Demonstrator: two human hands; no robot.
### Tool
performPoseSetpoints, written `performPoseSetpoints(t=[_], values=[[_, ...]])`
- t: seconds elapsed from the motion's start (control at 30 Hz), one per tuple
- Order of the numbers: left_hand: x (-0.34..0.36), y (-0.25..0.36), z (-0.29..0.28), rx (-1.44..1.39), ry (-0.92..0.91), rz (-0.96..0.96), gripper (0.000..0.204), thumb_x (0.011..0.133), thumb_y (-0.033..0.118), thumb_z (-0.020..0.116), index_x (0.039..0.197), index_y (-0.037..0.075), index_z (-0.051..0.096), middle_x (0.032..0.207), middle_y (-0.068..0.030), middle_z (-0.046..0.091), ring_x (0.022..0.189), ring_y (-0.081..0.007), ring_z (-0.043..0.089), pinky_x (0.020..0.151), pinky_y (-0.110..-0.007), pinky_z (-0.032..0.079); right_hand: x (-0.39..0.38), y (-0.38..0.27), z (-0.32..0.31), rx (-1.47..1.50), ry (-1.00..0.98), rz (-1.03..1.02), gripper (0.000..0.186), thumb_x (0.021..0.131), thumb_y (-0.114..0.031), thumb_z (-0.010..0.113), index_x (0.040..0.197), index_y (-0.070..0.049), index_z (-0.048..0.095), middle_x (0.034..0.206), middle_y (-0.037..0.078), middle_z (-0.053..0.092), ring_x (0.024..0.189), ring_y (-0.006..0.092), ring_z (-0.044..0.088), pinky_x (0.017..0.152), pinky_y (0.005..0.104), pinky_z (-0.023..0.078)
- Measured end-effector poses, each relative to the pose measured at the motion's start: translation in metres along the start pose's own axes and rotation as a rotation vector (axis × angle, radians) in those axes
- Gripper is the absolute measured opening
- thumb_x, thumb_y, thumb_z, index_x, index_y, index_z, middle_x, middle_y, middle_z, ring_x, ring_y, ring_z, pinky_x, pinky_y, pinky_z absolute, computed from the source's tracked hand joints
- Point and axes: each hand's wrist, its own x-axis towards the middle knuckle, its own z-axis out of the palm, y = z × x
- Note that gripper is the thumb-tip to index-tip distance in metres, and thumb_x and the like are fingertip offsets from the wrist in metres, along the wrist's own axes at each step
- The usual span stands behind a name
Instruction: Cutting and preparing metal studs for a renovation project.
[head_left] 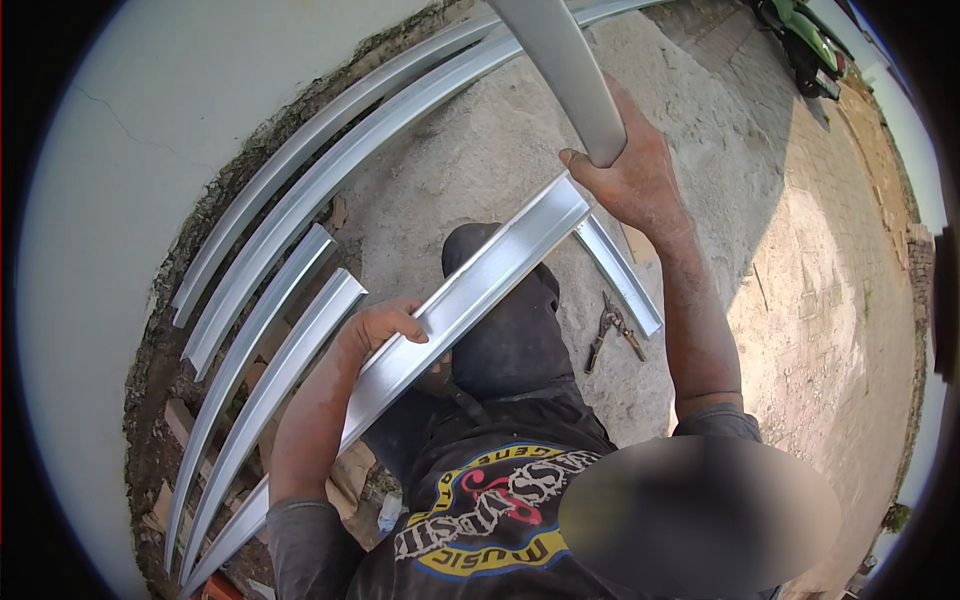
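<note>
1. Channel (500, 262), silvery and open along its face, slants from the centre of the frame down toward the lower left, passing over the dark trousers (510, 350).
2. Left hand (385, 327), left of centre, is curled over the channel's upper edge, gripping it with a digit hooked over the rim.
3. Right hand (640, 180), in the upper right of centre, pinches the lower end of a grey strip (572, 75) between thumb and fingers; the fingers seem to wrap behind it, though they are mostly hidden.
4. The strip rises from that hand to the top edge of the frame, its lower end near the channel's upper end.
5. Right of centre, a short channel (622, 280) lies on the ground (440, 170), with open-handled snips (611, 322) just beside it.
6. On the left, two long rails (300, 207) curve along the foot of a pale wall (100, 220), and two shorter rails (296, 353) lie nearer the left forearm.
7. Sunlit paving (830, 330) fills the right side; a green motorbike (808, 45) stands in the upper right corner.
</note>
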Motion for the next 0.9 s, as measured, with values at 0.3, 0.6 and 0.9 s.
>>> performPoseSetpoints(t=[0.3,0.6,0.9], values=[[0.017,-0.058,-0.028,0.187,0.552,0.180,0.045,0.100,0.035,0.064,0.125,-0.002,0.068,0.115,-0.0134,0.072,0.099,-0.0175,0.069,0.088,-0.035,0.056,-0.071,0.015,0.034,-0.312,-0.398,-0.466,0.097,0.070,-0.013,0.086,0.155,-0.015,0.040,0.123,0.013,0.059,0.120,0.0287,0.058,0.110,0.0503,0.040],[-0.059,-0.101,-0.021,0.735,0.623,-0.062,0.080,0.090,0.063,0.064,0.123,-0.010,0.065,0.106,-0.0247,0.072,0.101,-0.0284,0.068,0.090,-0.043,0.050,-0.089,0.176,0.052,-0.420,-0.089,0.347,0.100,0.076,-0.033,0.088,0.158,-0.012,0.034,0.132,0.019,0.056,0.125,0.0378,0.054,0.109,0.0507,0.043],[-0.065,-0.108,0.005,0.911,0.904,0.037,0.061,0.092,0.051,0.067,0.117,-0.004,0.067,0.100,-0.0287,0.070,0.098,-0.0389,0.069,0.086,-0.046,0.051,-0.153,0.330,0.114,-0.590,-0.514,0.699,0.107,0.076,-0.046,0.087,0.161,-0.017,0.027,0.135,0.021,0.054,0.131,0.0380,0.052,0.109,0.0554,0.040]])
